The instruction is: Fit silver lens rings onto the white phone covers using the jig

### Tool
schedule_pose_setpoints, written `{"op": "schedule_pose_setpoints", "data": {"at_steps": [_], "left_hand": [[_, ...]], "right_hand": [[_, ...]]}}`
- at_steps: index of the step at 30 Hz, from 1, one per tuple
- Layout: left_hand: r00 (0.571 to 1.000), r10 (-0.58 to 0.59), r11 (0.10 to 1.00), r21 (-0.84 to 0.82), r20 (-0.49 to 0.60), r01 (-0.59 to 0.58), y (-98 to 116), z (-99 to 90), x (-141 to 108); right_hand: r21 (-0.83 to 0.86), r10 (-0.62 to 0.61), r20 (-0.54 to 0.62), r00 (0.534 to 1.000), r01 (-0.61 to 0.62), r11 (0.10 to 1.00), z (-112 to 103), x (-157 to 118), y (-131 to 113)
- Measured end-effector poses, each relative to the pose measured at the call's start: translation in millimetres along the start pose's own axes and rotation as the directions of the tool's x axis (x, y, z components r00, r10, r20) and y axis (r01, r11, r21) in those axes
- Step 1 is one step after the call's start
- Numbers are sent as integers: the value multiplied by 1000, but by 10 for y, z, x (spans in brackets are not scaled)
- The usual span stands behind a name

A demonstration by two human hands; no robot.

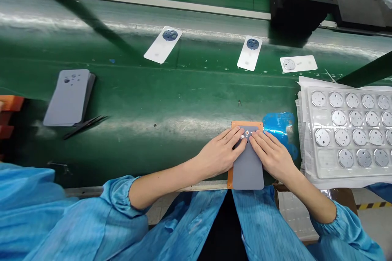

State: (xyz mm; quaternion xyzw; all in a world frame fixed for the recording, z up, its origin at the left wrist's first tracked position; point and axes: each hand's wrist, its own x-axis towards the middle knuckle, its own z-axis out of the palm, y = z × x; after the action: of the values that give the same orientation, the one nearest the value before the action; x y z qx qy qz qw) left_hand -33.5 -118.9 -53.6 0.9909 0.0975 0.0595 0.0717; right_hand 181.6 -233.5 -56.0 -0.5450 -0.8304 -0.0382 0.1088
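A grey phone back cover (248, 167) lies on an orange fixture (230, 179) at the front edge of the bench, with small holes near its far end. From the left, my left hand (222, 151) rests on the cover's upper part, fingers stretched out beside the holes. Opposite it, my right hand (272, 155) lies flat along the upper right side with its fingers extended. Both sets of fingertips touch the cover around the holes and hide part of them. Neither hand grips anything.
A plastic tray (333, 175) of round metallic discs stands at right, beside a blue film patch (277, 126). Several grey covers (67, 102) are stacked at left, near dark tweezers (84, 126). White panels (157, 51) lie farther back. A black rack (298, 12) stands behind.
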Motion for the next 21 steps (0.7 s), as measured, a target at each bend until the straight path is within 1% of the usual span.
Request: {"op": "schedule_pose_setpoints", "data": {"at_steps": [3,5,8,10,14,18,21], "left_hand": [[999,9,1000,21,44,-10,19,17,-10],[998,-1,999,32,67,-1,50,13,-19],[997,-20,1000,9,72,20,80,15,-22],[997,-28,999,-16,78,29,78,28,-16],[998,-7,999,-44,68,10,47,58,13],[999,-12,999,-45,47,14,50,73,43],[998,-16,999,-36,58,18,63,71,53]], "right_hand": [[-8,27,101,995,-26,1000,-7,25,-40],[-16,28,140,990,-26,1000,-21,33,-66],[-29,30,180,983,-25,999,-37,46,-91],[-26,28,195,980,-24,999,-41,55,-97],[-11,12,204,979,-10,1000,-41,63,-92],[-27,8,195,981,-2,1000,-32,49,-89],[-47,14,186,982,-5,999,-15,21,-110]]}}
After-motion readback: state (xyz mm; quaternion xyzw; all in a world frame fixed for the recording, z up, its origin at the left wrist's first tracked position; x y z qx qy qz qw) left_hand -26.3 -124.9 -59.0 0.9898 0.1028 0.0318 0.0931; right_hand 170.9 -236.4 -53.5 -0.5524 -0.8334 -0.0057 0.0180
